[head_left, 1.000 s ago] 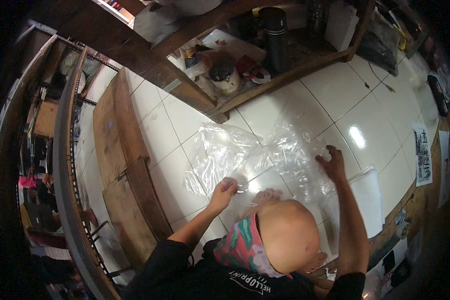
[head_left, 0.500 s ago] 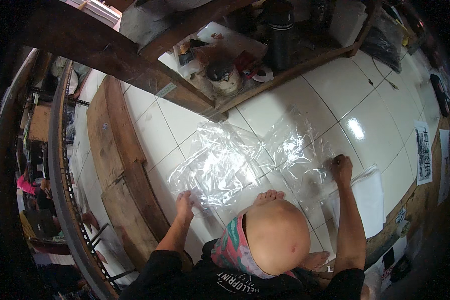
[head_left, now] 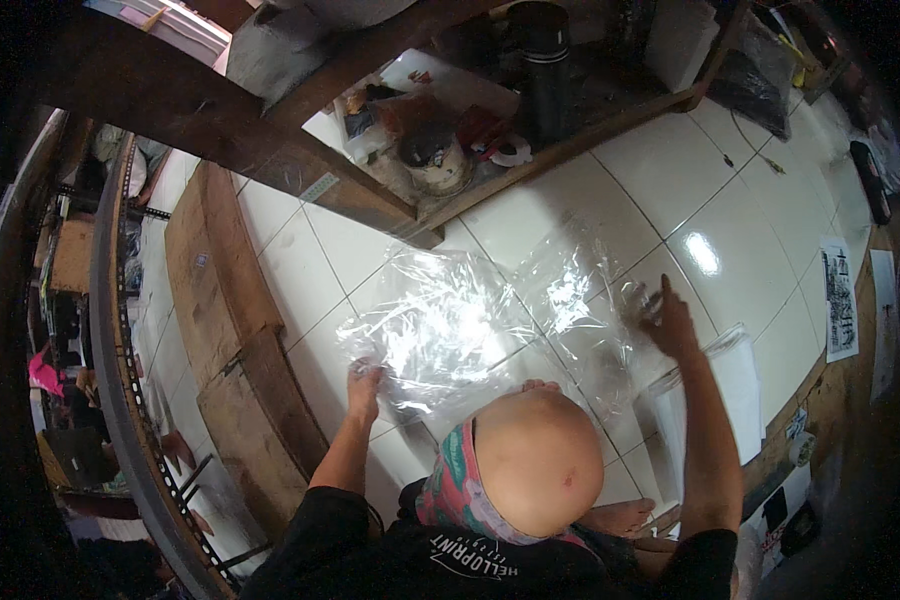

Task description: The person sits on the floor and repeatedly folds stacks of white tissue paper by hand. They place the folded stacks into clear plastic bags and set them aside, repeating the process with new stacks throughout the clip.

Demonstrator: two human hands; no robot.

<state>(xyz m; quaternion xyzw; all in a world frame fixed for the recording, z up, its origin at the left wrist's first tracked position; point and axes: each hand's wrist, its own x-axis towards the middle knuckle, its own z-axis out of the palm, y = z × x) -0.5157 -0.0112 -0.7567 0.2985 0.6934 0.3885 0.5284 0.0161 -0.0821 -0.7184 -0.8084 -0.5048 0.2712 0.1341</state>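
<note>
A crumpled clear plastic sheet [head_left: 450, 330] lies spread over the tiled floor in front of me, shining where light strikes it. At its near left edge, my left hand [head_left: 364, 383] is closed on the plastic. My right hand [head_left: 673, 325] hovers by the sheet's right end, open, with its fingers apart and one stretched away from me. Nothing shows in that hand. Below it and slightly to the right is a stack of flat white sheets [head_left: 725, 390], partly covered by my right forearm.
A wooden shelf unit [head_left: 370, 185] stands ahead, holding a stained pot [head_left: 435, 165] and a dark cylinder [head_left: 545, 80]. Long wooden boards [head_left: 235, 330] lie to my left, beside a metal rack [head_left: 120, 330]. Printed paper [head_left: 839, 300] is at the right. My bent knee rises centrally.
My right hand has gone from curled to open, its fingers spreading apart. My left hand stays at the sheet's edge. The whole view has shifted slightly.
</note>
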